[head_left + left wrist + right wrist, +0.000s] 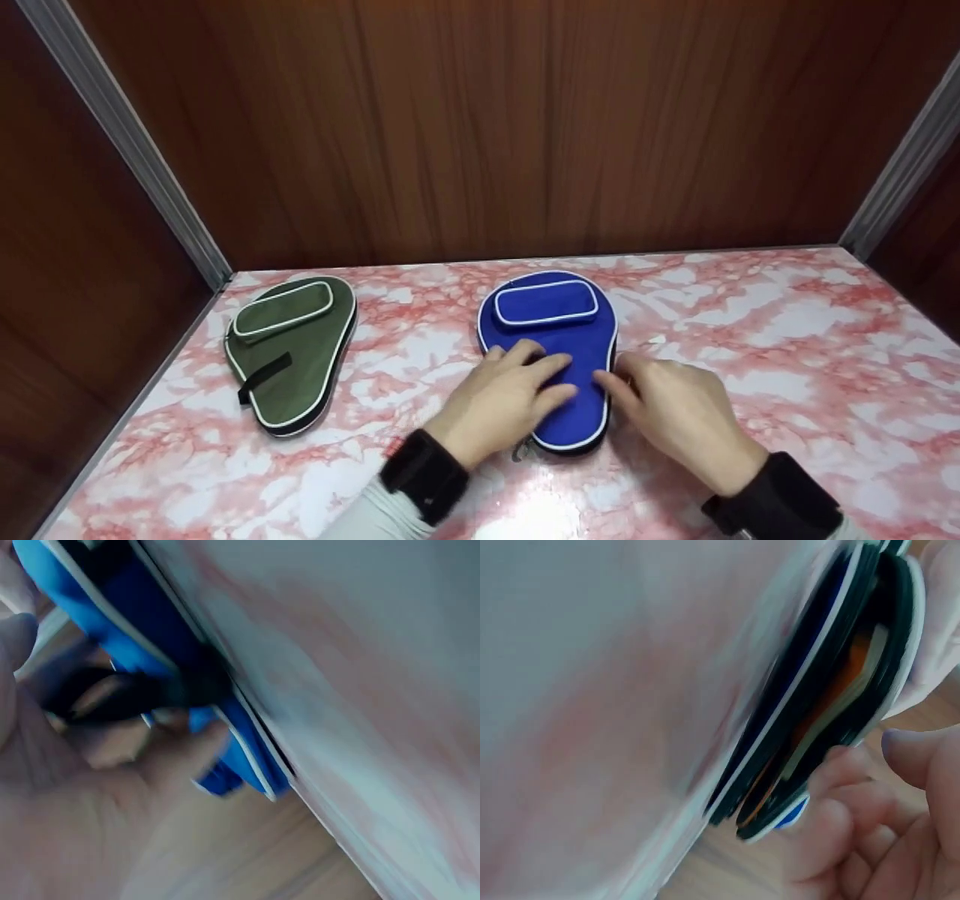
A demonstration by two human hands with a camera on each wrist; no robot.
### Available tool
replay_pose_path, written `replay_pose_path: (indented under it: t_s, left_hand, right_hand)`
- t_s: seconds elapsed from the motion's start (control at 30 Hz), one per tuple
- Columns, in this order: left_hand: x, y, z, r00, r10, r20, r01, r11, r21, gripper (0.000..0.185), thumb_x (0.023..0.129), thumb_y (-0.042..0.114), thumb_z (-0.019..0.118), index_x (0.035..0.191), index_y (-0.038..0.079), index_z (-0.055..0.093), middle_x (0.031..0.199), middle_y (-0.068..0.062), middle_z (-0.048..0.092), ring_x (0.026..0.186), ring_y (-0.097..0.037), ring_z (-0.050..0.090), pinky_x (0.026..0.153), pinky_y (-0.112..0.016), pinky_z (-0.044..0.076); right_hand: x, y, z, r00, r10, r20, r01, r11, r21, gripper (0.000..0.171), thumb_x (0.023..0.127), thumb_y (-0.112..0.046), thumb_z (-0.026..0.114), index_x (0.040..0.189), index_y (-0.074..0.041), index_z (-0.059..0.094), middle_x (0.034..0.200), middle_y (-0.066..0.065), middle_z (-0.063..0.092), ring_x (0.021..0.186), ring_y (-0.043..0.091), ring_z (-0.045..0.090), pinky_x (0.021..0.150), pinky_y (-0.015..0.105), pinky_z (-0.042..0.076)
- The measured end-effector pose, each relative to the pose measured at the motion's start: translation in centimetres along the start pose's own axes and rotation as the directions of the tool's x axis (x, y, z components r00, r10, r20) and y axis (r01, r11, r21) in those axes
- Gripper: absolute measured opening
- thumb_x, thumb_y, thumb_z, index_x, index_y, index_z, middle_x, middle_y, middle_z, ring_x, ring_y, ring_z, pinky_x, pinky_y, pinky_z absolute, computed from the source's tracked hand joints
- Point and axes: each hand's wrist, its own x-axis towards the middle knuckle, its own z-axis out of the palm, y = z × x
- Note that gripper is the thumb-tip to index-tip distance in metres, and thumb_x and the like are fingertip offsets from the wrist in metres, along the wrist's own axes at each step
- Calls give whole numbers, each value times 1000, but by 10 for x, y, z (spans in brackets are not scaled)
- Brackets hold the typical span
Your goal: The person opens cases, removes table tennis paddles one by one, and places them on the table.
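Hands both work on one blue paddle case [556, 352], which lies flat on the pink-marbled counter [787, 360] with its narrow end toward the person. Left hand [510, 394] rests on top of the case's lower half, fingers spread and only gently bent, pressing the fabric rather than clasping it; the left wrist view, though blurred, shows a black strap [127, 694] of the case close under those fingers. Right hand [675, 412] sits at the case's right edge, fingertips curled in against the rim; the right wrist view shows the edge parted there, with an orange and pale layer [847, 682] visible inside between black-lined shells. Whether the right hand pinches the rim or merely touches it cannot be told for certain.

Count: two paddle cases, one blue, one green case [289, 352], the latter well apart to the left, untouched. Each carries one raised pocket with white piping. Two dark wrist bands, one per arm.
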Motion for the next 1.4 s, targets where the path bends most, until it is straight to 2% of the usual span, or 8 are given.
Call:
replay_pose_path:
  t_s: [0.17, 0.4, 0.6, 0.77, 0.9, 1.1, 1.3, 1.4]
  left_hand:
    - [10, 24, 2, 993, -114, -23, 115, 991, 71, 60, 110, 66, 51, 144, 21, 73, 133, -12, 68, 114, -35, 65, 100, -49, 53]
    - [14, 35, -5, 984, -179, -8, 178, 971, 160, 59, 107, 69, 55, 138, 24, 75, 130, -10, 73, 109, -38, 70, 92, -53, 57]
    - [18, 52, -2, 961, -275, -22, 270, 923, 273, 72, 102, 82, 46, 142, 28, 74, 130, -10, 77, 116, -44, 71, 95, -67, 55]
    - [27, 74, 5, 950, -306, -59, 305, 872, 382, 85, 97, 89, 44, 130, 19, 80, 120, -13, 79, 109, -34, 71, 87, -56, 57]
    - [34, 89, 10, 949, -304, -82, 303, 811, 500, 86, 93, 91, 49, 120, 17, 82, 113, -7, 77, 101, -23, 66, 75, -42, 54]
    - [42, 102, 20, 944, -289, -156, 324, 741, 588, 63, 94, 78, 66, 108, 19, 79, 100, -4, 76, 84, -19, 67, 61, -35, 49]
    - [41, 99, 21, 941, -267, -206, 337, 743, 578, 26, 99, 48, 70, 95, 23, 77, 83, 1, 73, 70, -13, 65, 51, -35, 44]
    - [41, 95, 17, 943, -287, -170, 331, 746, 578, 24, 103, 44, 67, 97, 24, 80, 83, 4, 75, 71, -13, 69, 61, -40, 50]
  right_hand:
    - [1, 16, -1, 999, 17, -31, -17, 1000, -3, 30, 107, -37, 75, 84, -20, 66, 65, -9, 54, 54, 11, 51, 51, 43, 43]
    - [7, 33, -7, 997, 45, -63, -45, 999, 5, 27, 108, -37, 71, 95, -14, 74, 79, -2, 68, 64, 19, 64, 56, 51, 50]
    - [9, 43, -7, 989, 8, -149, -15, 999, -41, 29, 107, -36, 73, 104, -7, 76, 92, 9, 75, 75, 33, 73, 59, 58, 54]
    - [10, 48, -6, 987, -40, -157, 31, 998, -59, 40, 107, -35, 73, 125, 0, 75, 118, 22, 75, 110, 45, 72, 85, 65, 57]
    - [9, 53, -7, 989, -84, -118, 77, 995, -67, 56, 107, -35, 73, 145, 6, 64, 144, 30, 65, 136, 52, 59, 110, 68, 45]
    - [6, 60, -7, 997, -71, -3, 71, 993, -91, 72, 107, -40, 71, 161, 4, 50, 165, 31, 46, 151, 56, 43, 117, 75, 33]
    - [5, 58, -8, 994, -18, 112, 28, 996, -84, 79, 109, -48, 66, 165, 3, 44, 171, 29, 39, 158, 53, 33, 122, 75, 25]
    - [6, 55, -9, 991, -3, 131, 13, 997, -78, 80, 110, -51, 64, 167, 2, 42, 172, 28, 38, 159, 52, 32, 123, 74, 23]
